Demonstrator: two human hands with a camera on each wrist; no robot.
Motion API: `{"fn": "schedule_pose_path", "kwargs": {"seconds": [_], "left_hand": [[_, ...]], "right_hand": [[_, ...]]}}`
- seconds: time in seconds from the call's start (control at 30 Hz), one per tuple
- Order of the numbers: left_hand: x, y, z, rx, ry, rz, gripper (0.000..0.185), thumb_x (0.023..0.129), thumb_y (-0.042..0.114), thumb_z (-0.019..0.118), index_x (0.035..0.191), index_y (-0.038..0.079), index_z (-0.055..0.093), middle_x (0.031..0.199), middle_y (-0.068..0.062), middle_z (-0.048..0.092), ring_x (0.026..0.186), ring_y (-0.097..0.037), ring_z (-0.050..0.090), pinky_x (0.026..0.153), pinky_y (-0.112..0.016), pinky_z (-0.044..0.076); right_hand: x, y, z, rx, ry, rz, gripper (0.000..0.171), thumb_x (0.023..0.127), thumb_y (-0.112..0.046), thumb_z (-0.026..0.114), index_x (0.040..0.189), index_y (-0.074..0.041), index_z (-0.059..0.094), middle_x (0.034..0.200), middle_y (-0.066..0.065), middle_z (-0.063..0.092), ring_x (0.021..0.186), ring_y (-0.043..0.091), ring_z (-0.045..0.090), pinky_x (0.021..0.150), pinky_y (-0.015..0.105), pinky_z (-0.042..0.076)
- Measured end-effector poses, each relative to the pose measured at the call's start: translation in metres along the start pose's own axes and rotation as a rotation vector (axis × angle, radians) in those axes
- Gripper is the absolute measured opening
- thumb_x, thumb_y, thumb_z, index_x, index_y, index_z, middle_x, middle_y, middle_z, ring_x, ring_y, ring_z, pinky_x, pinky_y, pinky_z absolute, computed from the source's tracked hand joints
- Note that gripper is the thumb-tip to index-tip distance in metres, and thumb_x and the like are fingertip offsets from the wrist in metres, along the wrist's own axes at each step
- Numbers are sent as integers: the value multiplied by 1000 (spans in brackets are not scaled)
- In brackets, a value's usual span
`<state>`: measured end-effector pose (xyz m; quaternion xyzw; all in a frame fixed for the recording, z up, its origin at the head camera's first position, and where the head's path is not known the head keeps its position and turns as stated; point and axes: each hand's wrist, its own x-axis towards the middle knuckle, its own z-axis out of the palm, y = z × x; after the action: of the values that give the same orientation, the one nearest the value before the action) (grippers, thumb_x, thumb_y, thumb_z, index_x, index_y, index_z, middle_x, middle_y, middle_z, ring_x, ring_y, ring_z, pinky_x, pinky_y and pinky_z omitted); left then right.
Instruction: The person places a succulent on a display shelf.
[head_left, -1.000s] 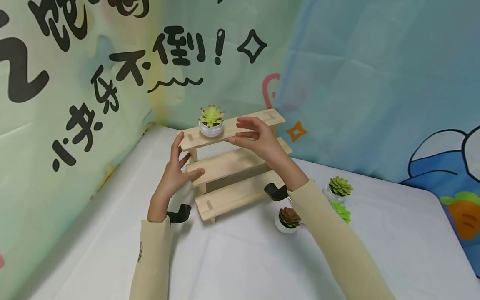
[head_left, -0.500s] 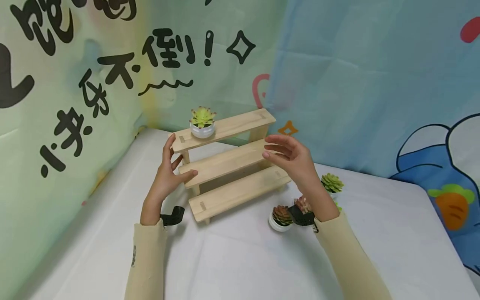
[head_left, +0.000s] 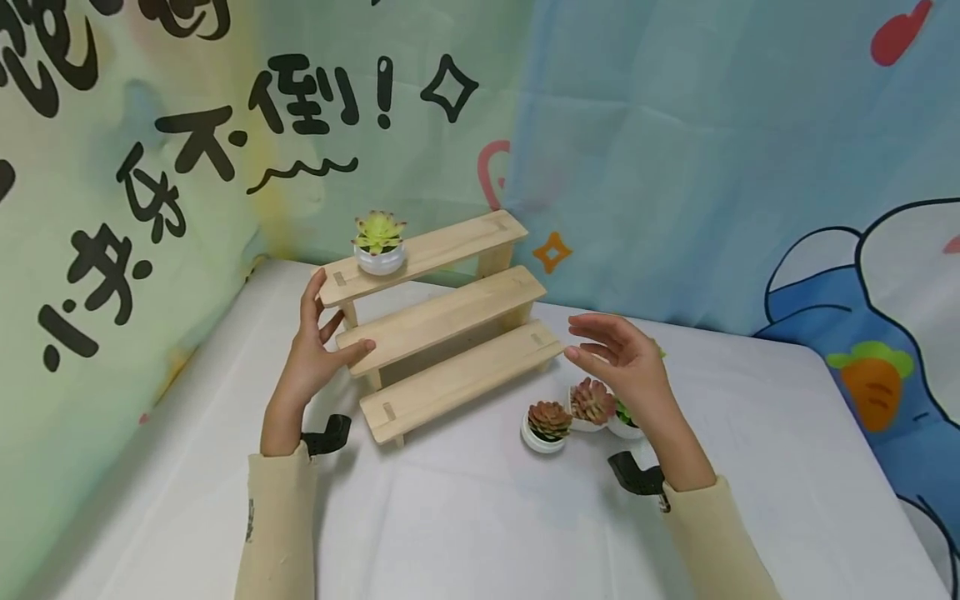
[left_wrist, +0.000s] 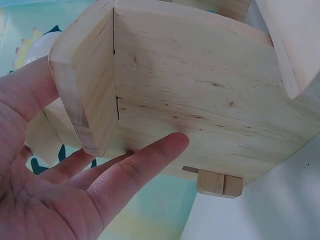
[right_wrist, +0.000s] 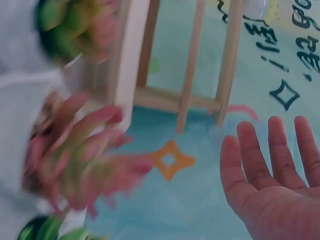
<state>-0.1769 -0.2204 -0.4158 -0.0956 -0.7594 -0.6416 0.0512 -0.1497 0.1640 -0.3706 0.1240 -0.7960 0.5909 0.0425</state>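
Note:
A three-tier wooden stand [head_left: 450, 314] stands at a slant on the table. My left hand [head_left: 306, 358] grips its left end, thumb on the middle tier; the left wrist view shows fingers against the bare wood [left_wrist: 200, 90]. On the top tier, towards the left, sits a green succulent [head_left: 379, 235] in a white pot. My right hand [head_left: 628, 367] holds nothing, fingers apart, just right of the lowest tier. Below it are a brownish-red succulent [head_left: 548, 422] and a pink one [head_left: 592, 401], the latter large and blurred in the right wrist view. A green succulent [head_left: 626, 415] is partly hidden by that hand.
White cloth [head_left: 465, 517] covers the table. Printed fabric hangs close behind the stand, a green sheet [head_left: 420, 158] on the left and a blue one [head_left: 660, 183] on the right. Dark cameras [head_left: 636, 475] ride on both wrists.
My right hand has moved from near the top tier down and right, past the stand towards the potted succulents. The left hand stays at the stand's left end. The view has shifted rightward.

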Motion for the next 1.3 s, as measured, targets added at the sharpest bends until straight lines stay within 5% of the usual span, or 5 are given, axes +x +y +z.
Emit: {"fn": "schedule_pose_path", "kwargs": {"seconds": [0.33,0.53,0.67,0.87,1.3], "left_hand": [[-5,-1,-3,-5,11,-47,110,85,-3,73,156,34,-2,163,-3,-2,146,-37,18,115,-52,32],[-5,-2,-3,-5,6,-55,110,85,-2,73,156,34,-2,163,-3,-3,146,-38,18,114,-53,33],[-6,-4,-2,-12,-5,-55,110,85,-3,72,157,33,-3,163,-2,-4,147,-37,15,115,-53,31],[-5,-3,0,-6,-3,-42,111,85,-4,73,157,32,-3,163,-1,-3,148,-34,11,115,-54,30],[-2,2,2,-15,-3,-38,111,84,-4,73,157,33,-2,163,0,-2,148,-34,13,116,-54,29]], "right_hand": [[-26,18,-22,-191,154,159,52,91,-22,72,136,-6,54,138,1,52,126,5,46,110,30,40],[-35,99,-52,-219,235,230,60,85,-33,77,139,-20,54,145,-3,47,132,12,43,107,20,40],[-44,137,-64,-233,260,289,68,81,-44,78,141,-30,50,147,-7,44,136,15,40,115,37,35],[-55,114,-55,-206,277,374,86,78,-49,79,150,-30,36,151,0,42,140,23,35,113,53,31],[-63,75,-40,-71,185,561,97,85,-10,76,157,-7,10,160,22,13,145,43,14,117,58,22]]}}
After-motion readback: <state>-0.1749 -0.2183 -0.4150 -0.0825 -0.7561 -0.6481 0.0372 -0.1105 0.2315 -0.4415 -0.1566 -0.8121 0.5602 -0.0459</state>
